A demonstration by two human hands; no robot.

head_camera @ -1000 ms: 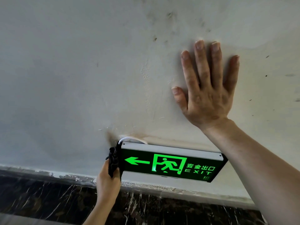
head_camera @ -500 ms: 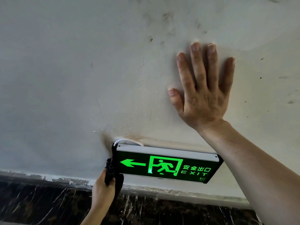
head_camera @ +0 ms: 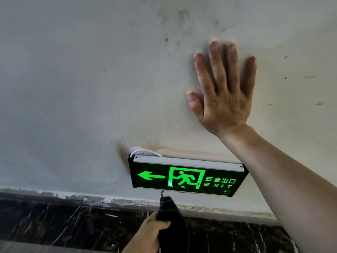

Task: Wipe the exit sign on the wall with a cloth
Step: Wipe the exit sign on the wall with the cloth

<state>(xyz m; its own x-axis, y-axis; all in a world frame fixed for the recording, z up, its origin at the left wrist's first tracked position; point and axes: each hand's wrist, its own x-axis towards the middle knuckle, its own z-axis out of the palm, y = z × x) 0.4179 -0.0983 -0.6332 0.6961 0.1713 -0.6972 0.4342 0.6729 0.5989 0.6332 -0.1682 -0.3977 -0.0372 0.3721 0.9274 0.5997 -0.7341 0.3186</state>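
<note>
A lit green exit sign (head_camera: 187, 177) with an arrow, a running figure and the word EXIT is fixed low on the pale wall. My left hand (head_camera: 149, 234) is below its bottom edge, shut on a dark cloth (head_camera: 168, 214). The cloth's top tip reaches up just under the sign's lower edge, left of the middle. My right hand (head_camera: 224, 95) lies flat on the wall above the sign's right half, fingers spread, holding nothing. My right forearm runs down past the sign's right end.
The wall (head_camera: 73, 88) is stained, with a brown smear and a white cable loop (head_camera: 144, 152) at the sign's top left corner. A dark marble skirting band (head_camera: 54, 221) runs along the bottom, under a chipped painted edge.
My left hand with the cloth has moved from the sign's left end down and to the right, under its bottom edge. My right hand stays flat on the wall.
</note>
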